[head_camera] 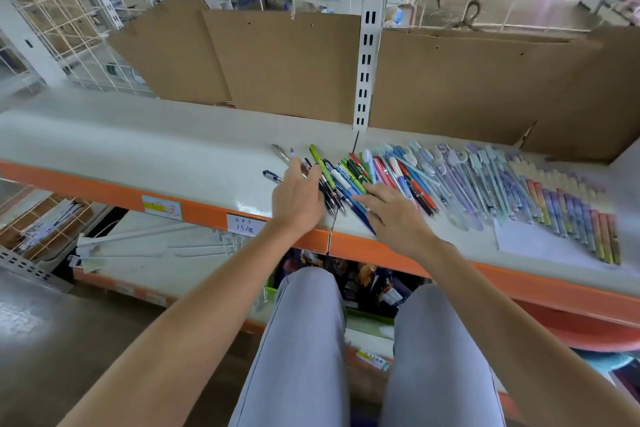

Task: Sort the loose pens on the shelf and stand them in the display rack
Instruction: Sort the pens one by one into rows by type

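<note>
Knees in grey trousers fill the foreground, and both forearms reach past them to the shelf. Left hand lies with fingers straight and spread on the dark pens at the left end of the row, pressing rather than gripping. Right hand also lies flat, fingertips touching the blue and green pens just beside; neither hand holds anything. Between the two hands the pens lie crossed and jumbled. To the right the row runs on in tidier colour groups: red and blue, then pale lilac, then rainbow pens by a white paper. Cardboard lines the back. No rack is in view. Sorting looks to be in hand, at the mixed cluster. Next, I judge, a like-coloured few must be gathered and pinched together, then a rack found.
</note>
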